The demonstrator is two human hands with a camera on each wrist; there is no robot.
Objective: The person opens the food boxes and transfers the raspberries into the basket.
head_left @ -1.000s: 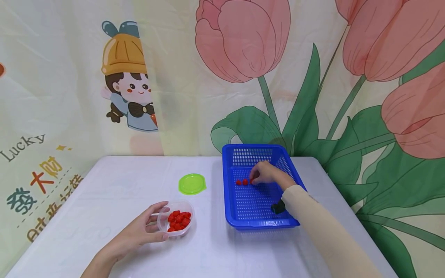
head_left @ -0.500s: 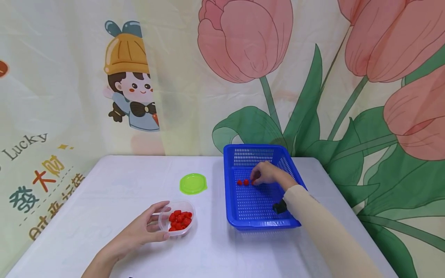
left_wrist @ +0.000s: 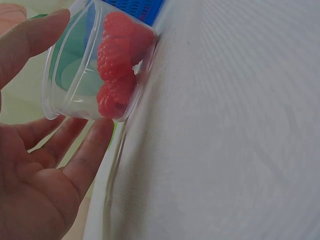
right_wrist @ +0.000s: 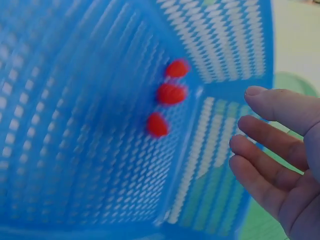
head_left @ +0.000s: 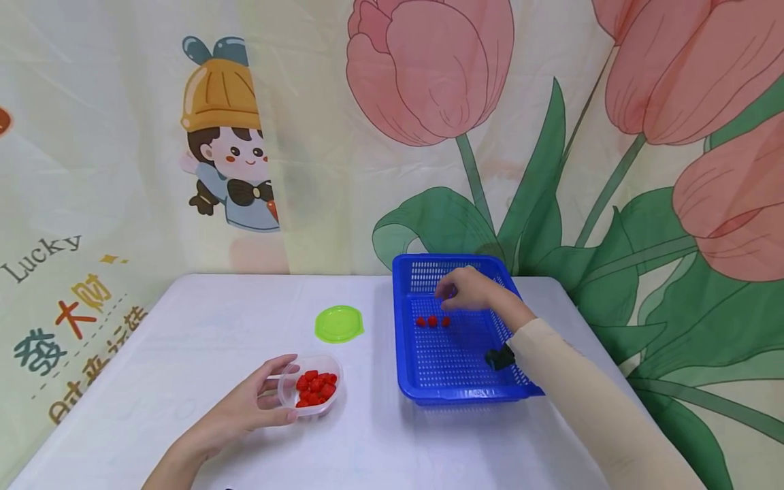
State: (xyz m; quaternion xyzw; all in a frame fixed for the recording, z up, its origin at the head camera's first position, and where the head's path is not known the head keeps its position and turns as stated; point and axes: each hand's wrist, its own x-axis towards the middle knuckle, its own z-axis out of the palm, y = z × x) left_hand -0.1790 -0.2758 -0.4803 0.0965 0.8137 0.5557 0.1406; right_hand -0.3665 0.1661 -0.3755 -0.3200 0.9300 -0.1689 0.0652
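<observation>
On the table's near side, my left hand (head_left: 257,401) holds a clear plastic tub (head_left: 314,361) between thumb and fingers. Red raspberries (left_wrist: 117,60) fill the lower part of the tub. My right hand (head_left: 471,289) hovers inside the blue perforated basket (head_left: 401,347), toward its far end, with nothing between its fingers. Below it, three raspberries (head_left: 433,321) form a short row on the basket floor. The right wrist view has the fingers (right_wrist: 265,170) spread loosely, apart from the berries (right_wrist: 171,93).
A green lid (head_left: 339,324) lies flat on the white table (head_left: 233,320), between tub and basket. Behind the table hangs a printed cloth (head_left: 324,204) with tulips and a cartoon figure. A dark wrist device (head_left: 499,357) sits low over the basket's right side.
My right hand has let go of the third raspberry, leaving it in line with the other two, and has risen away toward the basket's far end. The left hand stays at the tub.
</observation>
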